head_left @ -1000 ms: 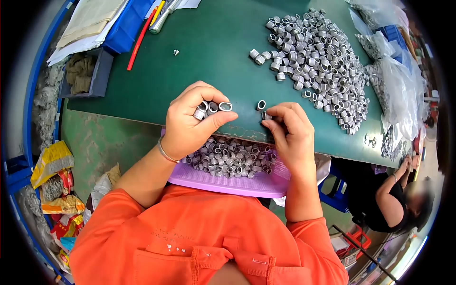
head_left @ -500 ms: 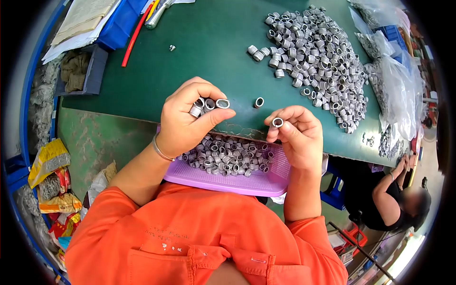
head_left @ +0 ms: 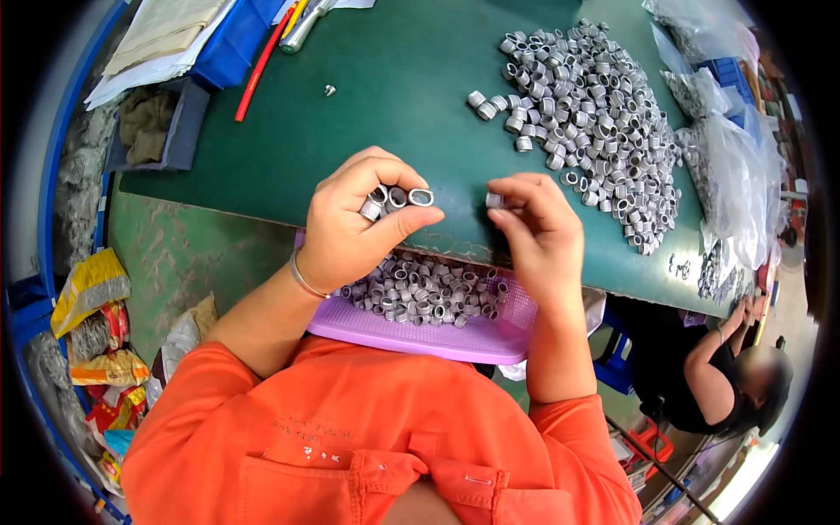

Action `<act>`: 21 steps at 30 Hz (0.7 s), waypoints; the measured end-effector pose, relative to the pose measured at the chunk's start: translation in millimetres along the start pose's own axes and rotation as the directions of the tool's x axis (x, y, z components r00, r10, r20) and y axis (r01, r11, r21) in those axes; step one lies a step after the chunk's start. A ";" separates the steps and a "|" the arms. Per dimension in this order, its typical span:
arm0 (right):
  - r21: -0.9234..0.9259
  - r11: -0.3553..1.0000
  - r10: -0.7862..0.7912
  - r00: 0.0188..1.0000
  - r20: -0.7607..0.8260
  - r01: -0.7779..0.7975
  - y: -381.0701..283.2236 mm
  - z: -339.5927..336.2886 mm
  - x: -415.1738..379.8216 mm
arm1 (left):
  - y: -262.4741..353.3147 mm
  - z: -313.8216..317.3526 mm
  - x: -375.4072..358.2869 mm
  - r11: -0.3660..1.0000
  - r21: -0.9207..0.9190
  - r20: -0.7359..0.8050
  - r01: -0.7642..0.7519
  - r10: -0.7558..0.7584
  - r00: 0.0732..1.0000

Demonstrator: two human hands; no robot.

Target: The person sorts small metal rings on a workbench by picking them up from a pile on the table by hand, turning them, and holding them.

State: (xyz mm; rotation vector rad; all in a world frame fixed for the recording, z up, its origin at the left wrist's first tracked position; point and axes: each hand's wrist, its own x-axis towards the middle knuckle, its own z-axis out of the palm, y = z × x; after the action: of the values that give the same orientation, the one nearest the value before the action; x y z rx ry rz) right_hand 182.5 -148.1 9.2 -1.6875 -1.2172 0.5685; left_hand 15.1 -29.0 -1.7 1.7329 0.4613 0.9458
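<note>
My left hand point(head_left: 359, 206) is closed around several short, ribbed grey metal rings point(head_left: 421, 198), held in a row between the thumb and fingers with their openings showing. To its right, my right hand point(head_left: 542, 227) has its thumb and index fingertips at a single metal ring point(head_left: 495, 200), seen side-on over the table's near edge. Its other fingers are curled and hide the palm. Below both hands, a purple plastic basket point(head_left: 411, 337) holds many similar rings point(head_left: 429, 293).
A large heap of rings point(head_left: 595, 122) covers the right part of the green table point(head_left: 376, 96). Plastic bags point(head_left: 735, 184) lie beyond it. At the left are a grey bin point(head_left: 179, 131) with cloth and a red stick point(head_left: 265, 66). Another person point(head_left: 713, 376) sits at the right.
My right hand has moved up and turned, its fingertips now near where a lone ring lay on the table. That ring no longer shows by itself. My left hand keeps its rings.
</note>
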 end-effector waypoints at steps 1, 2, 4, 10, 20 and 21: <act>0.343 0.921 0.183 0.983 0.028 -0.182 0.3 -1.3 -2.8 | 0.3 -0.5 -0.5 1.000 0.001 -0.005 0.002 -0.002 1.000; 0.501 0.817 0.263 0.957 0.118 -0.286 -3.2 -5.3 -3.0 | 0.6 -0.3 0.0 1.000 0.009 -0.003 -0.010 0.010 1.000; 0.592 0.741 0.290 0.946 0.145 -0.317 -2.9 -7.9 -4.3 | 1.0 0.9 0.8 1.000 0.013 0.000 -0.022 0.022 1.000; 0.737 0.583 0.283 0.936 0.211 -0.342 -1.6 -15.1 -9.1 | 0.8 0.4 0.3 0.999 0.036 0.011 -0.010 0.009 1.000; -0.453 0.795 -0.351 0.915 0.197 0.403 -17.1 -12.8 46.5 | 0.1 -2.1 1.0 0.999 0.002 0.010 -0.040 0.040 0.999; -0.557 0.692 -0.425 0.883 0.201 0.460 -14.4 -8.0 63.8 | 0.0 -3.1 0.4 0.999 0.004 0.031 -0.037 0.037 0.999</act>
State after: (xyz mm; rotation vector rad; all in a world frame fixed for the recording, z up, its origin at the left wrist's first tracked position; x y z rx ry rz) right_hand 207.6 -92.8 35.1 -1.7698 -1.9157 -0.0947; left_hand 12.9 -26.8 -1.2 1.7633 0.4130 0.9436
